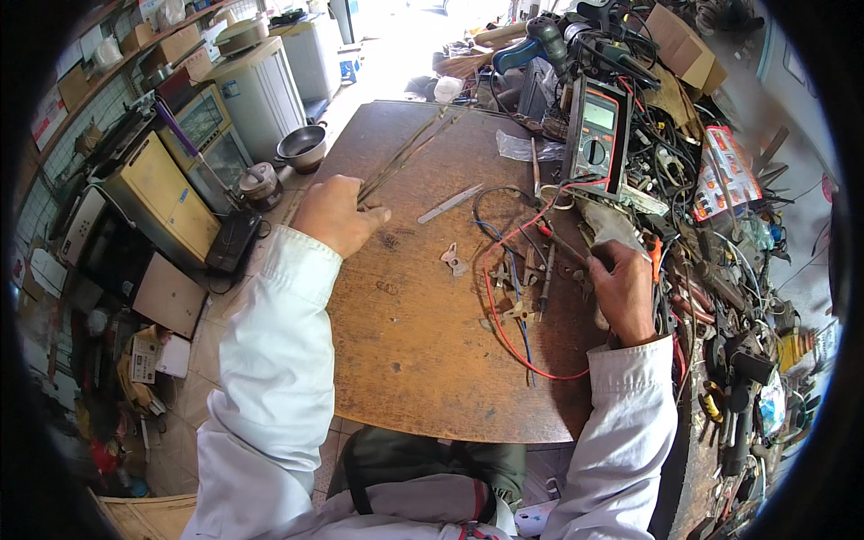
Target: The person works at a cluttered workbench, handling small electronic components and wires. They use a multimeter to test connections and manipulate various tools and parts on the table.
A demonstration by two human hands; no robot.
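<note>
My left hand (337, 216), over the far left of the table, is closed round the near end of two long, thin, dark metal rods (405, 157). They slant away toward the table's far edge; whether they join is hard to tell. At the right side, my right hand (621, 288) is closed with thumb and forefinger on a slim test probe (565, 245) with a red end. A red wire (490, 292) loops over the wood nearby. Beyond that hand a multimeter (596, 135) with a grey screen and round dial stands tilted. A dark probe-like rod (546, 283) lies beside small metal parts (520, 310).
The brown wooden table (432, 360) carries a flat metal strip (450, 204), a small metal bracket (454, 259) and a plastic bag (526, 146). Tangled cables and tools (720, 297) crowd the right side. A pan (302, 146) and old appliances (166, 184) stand at the left.
</note>
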